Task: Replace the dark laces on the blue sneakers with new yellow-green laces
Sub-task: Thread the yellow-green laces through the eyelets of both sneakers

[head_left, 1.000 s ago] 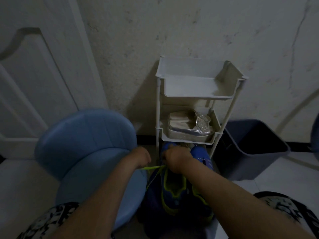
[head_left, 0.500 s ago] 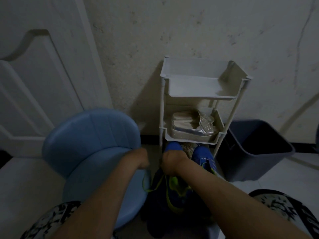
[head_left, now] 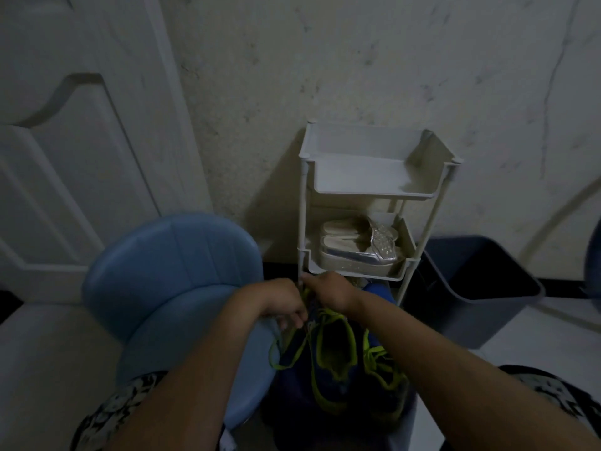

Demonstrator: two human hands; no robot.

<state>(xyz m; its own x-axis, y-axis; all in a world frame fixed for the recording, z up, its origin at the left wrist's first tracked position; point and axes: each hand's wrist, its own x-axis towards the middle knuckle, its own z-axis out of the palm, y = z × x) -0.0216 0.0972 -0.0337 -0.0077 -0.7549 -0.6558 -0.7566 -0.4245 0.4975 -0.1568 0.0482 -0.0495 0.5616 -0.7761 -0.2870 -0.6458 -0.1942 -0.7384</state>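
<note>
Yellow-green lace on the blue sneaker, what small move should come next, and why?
Probably pull the left hand outward to take up slack: the yellow-green lace it pinches hangs in a loose loop beside the blue sneaker, while the right hand sits over its toe end.

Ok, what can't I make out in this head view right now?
All in the head view:
- Right hand: fingers hidden behind its own back, grip unclear.
- Middle sneaker: front eyelets covered by both hands.
- Second sneaker: partly under the right forearm.
- Yellow-green lace: upper end disappears under the left hand.
- Dark laces: too dim to tell whether any remain.
</note>
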